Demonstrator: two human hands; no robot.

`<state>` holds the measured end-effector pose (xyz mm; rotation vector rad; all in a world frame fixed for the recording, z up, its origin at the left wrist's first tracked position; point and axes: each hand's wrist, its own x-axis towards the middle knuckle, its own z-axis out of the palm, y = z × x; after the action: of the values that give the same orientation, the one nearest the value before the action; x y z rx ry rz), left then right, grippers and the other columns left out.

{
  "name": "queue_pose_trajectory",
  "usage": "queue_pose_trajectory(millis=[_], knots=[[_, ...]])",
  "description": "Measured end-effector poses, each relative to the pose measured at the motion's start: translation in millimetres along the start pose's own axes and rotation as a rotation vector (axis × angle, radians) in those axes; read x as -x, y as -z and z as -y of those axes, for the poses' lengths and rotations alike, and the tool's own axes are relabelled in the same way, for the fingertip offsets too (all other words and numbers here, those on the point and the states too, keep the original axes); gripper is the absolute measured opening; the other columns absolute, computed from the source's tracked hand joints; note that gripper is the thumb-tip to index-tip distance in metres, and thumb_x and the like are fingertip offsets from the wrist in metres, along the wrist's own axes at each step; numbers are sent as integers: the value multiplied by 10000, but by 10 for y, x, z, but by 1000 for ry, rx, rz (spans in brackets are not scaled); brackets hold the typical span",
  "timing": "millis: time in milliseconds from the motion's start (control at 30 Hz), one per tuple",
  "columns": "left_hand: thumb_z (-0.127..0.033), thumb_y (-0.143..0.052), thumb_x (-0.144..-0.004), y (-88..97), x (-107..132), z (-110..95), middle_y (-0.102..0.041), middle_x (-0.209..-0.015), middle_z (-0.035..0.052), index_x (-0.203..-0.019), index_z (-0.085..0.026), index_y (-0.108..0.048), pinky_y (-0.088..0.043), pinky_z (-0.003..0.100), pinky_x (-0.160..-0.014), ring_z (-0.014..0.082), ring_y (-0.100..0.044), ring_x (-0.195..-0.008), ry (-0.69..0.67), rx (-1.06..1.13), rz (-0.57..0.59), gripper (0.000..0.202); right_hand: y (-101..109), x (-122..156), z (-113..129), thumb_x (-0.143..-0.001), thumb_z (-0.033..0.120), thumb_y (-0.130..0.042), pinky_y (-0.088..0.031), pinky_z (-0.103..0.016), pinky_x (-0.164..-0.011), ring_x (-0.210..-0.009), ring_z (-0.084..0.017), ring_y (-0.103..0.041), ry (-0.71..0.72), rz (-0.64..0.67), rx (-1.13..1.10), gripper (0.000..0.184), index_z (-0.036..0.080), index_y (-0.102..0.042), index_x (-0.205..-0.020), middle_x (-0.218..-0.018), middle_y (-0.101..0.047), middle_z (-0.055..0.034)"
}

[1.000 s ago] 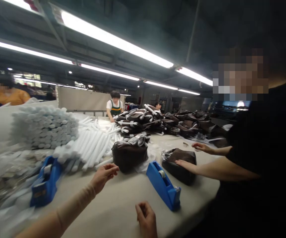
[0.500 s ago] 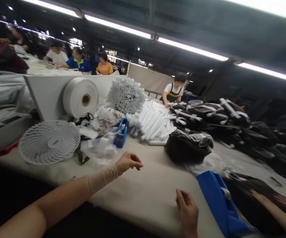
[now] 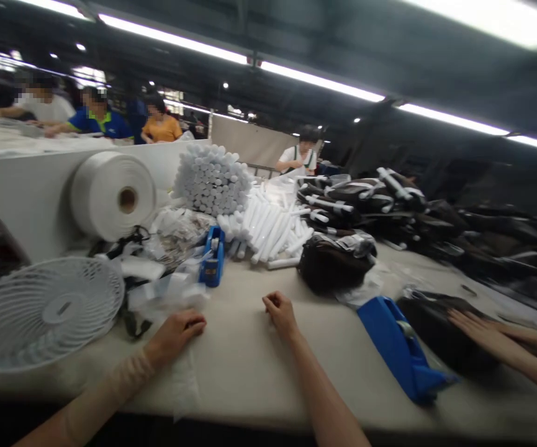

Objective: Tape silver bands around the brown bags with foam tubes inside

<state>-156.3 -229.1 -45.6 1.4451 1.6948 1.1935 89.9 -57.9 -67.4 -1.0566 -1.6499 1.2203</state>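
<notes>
My left hand [image 3: 177,332], closed with its fingers curled, is low over the table beside a heap of clear plastic pieces [image 3: 168,295]. A faint strip of clear film [image 3: 185,382] lies below it; I cannot tell whether the hand holds it. My right hand [image 3: 281,313] is over the middle of the table with thumb and fingers pinched together. Whatever may be between them is hidden. Beyond the hands stands a small blue tape dispenser [image 3: 212,257]. A larger blue tape dispenser [image 3: 398,347] is to the right.
A white fan grille [image 3: 63,310] and a white roll [image 3: 110,195] are at left. White tubes [image 3: 277,230] pile up behind, with a black bag [image 3: 336,264] nearby. At right, another person's hands [image 3: 487,335] press on dark material [image 3: 445,316].
My right hand has moved forward and left, over the middle of the table. My left hand has moved left and lower. The view has swung right. The other person's hands have shifted over the dark material.
</notes>
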Motion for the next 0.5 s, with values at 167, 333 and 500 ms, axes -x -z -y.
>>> queue_pose_trajectory(millis=[167,333,500], knots=[[-524,-541,-804,87,-34,532,-648,-1279,10,-901,-329,-752,-491,405,-1038,290,-633,-1130,-242,-260,86,303,34,-18,-131,-708,500,-661,-331,-201,-400,-409,-86,-436,-4,-159,-25,343,169,-573,-721,-520,-561,26],[-572,-529,-782,127,-55,812,-674,-1184,-90,-775,-424,-698,-566,444,-937,286,-662,-1074,-392,-386,-105,224,67,39,-125,-717,491,-646,-332,-202,-403,-411,-87,-427,12,-211,-81,322,177,-570,-725,-512,-556,30],[-522,-639,-761,84,145,558,-440,-1496,49,-1345,-349,-561,-334,560,-1145,368,-405,-1371,-391,-594,32,614,55,68,-79,-739,493,-642,-315,-206,-423,-424,-81,-415,26,-211,-112,329,171,-575,-730,-524,-550,25]])
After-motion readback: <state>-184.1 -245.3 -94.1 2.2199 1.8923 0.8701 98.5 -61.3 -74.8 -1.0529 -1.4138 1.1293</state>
